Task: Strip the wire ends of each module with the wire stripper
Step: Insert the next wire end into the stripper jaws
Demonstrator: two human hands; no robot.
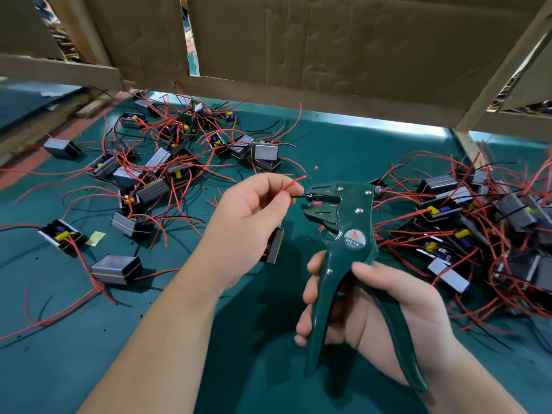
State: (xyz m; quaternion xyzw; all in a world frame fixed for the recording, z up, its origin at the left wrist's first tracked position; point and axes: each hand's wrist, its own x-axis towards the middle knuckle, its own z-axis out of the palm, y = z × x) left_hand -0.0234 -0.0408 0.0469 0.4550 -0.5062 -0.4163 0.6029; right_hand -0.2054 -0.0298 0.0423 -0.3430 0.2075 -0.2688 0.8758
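Note:
My right hand [379,312] grips the handles of a dark green wire stripper [349,234], held upright above the table with its jaws pointing left. My left hand [254,216] pinches a red wire [291,185] and a black wire [298,196] just left of the jaws. The black wire's end lies in the jaws, and the red wire's end sticks up free above them. The module [273,246] these wires belong to hangs below my left hand, partly hidden by it.
Several modules with red and black wires lie in a pile [167,162] at the back left and another pile [484,234] at the right on the green table [89,354]. Cardboard walls [328,49] and wooden posts [469,144] close the back.

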